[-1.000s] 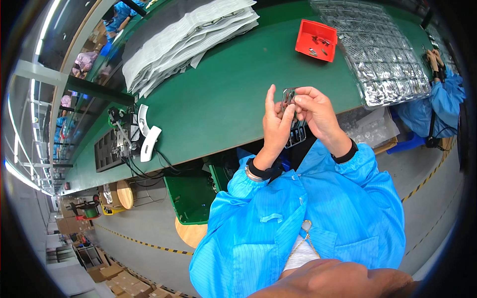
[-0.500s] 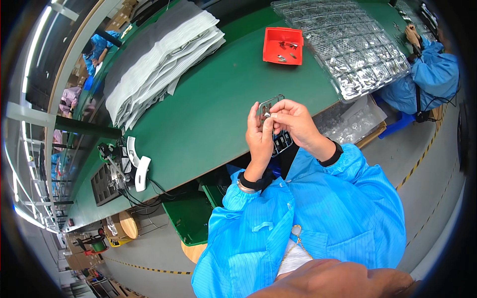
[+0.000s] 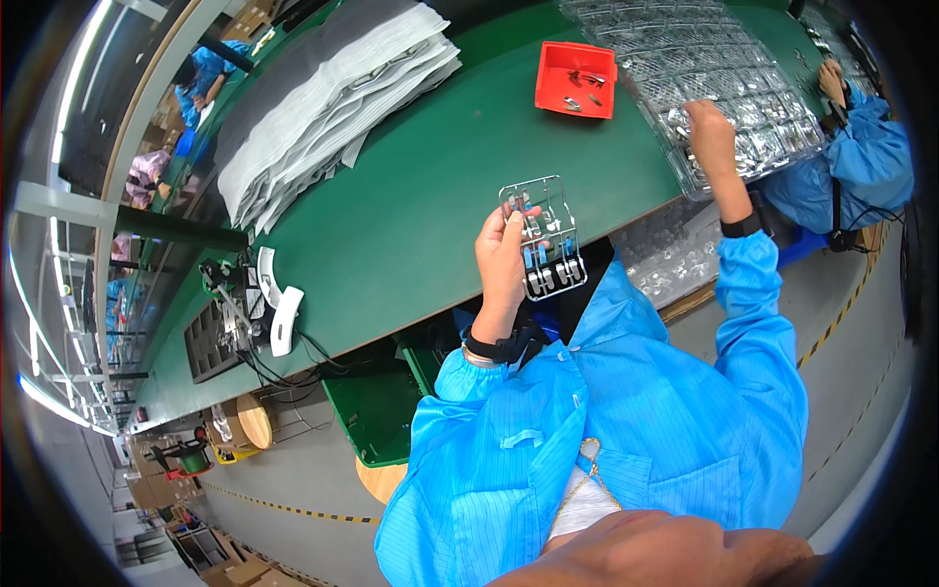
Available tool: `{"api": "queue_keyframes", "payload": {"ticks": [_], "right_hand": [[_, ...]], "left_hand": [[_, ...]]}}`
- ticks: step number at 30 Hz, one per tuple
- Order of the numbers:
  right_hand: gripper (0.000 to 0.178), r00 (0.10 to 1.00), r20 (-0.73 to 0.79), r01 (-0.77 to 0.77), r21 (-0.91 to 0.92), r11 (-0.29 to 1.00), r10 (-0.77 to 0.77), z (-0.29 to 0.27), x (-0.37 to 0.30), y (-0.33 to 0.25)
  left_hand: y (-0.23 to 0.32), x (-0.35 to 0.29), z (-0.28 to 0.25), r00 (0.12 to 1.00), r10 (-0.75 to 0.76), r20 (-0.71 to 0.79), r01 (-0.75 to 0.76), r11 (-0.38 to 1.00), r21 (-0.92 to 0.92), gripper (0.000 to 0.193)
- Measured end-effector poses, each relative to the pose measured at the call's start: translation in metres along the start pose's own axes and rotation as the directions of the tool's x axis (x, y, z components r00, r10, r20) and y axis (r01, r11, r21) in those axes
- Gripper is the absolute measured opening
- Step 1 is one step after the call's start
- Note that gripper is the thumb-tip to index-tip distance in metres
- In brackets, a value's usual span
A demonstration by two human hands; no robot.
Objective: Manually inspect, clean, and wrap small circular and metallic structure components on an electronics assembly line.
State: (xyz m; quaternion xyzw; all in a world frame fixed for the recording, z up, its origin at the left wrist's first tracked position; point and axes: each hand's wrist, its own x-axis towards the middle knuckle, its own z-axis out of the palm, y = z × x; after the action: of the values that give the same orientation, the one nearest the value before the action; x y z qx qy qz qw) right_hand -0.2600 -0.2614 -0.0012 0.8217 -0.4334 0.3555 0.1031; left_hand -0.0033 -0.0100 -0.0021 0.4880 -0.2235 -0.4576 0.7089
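Green matting covers the long workbench (image 3: 411, 205), with a stack of white and grey foam sheets (image 3: 333, 98) lying at its far left and a shallow red plastic bin (image 3: 575, 78) of small metal parts sitting further along. Front and centre, the left hand (image 3: 501, 259) is up off the bench, thumb and fingers pinched on the edge of a small clear plastic blister tray (image 3: 544, 237), held tilted towards the camera; a couple of blue-tinted parts show in its lower pockets, the upper ones look bare. Out to the right, the right hand (image 3: 709, 125) reaches onto the big clear moulded tray of silvery components (image 3: 719, 73), fingers curled down among the pockets — whether they have closed on a piece, I cannot tell. A black wristband sits on each wrist above the blue smock sleeves. Reads like the picking stage of loading: one part being fetched while the small tray waits in the air. The next move would call for a clean pinch, then lining the piece up over an open pocket. Another person in blue (image 3: 866, 147) works at the far right.
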Motion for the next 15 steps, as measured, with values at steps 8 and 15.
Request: {"api": "queue_keyframes", "payload": {"ticks": [8, 15], "right_hand": [[0.015, 0.99, 0.09, 0.105, -0.01, 0.994, -0.104, -0.009, -0.006, -0.011], [0.044, 0.855, 0.215, 0.095, 0.829, 0.55, -0.472, -0.053, -0.018, -0.174]], "left_hand": [[0.001, 0.0, 0.0, 0.999, 0.01, 0.03, -0.009, 1.0, -0.014, 0.024], [-0.003, -0.005, 0.013, 0.993, 0.07, 0.09, -0.076, 0.995, 0.067, 0.024]]}}
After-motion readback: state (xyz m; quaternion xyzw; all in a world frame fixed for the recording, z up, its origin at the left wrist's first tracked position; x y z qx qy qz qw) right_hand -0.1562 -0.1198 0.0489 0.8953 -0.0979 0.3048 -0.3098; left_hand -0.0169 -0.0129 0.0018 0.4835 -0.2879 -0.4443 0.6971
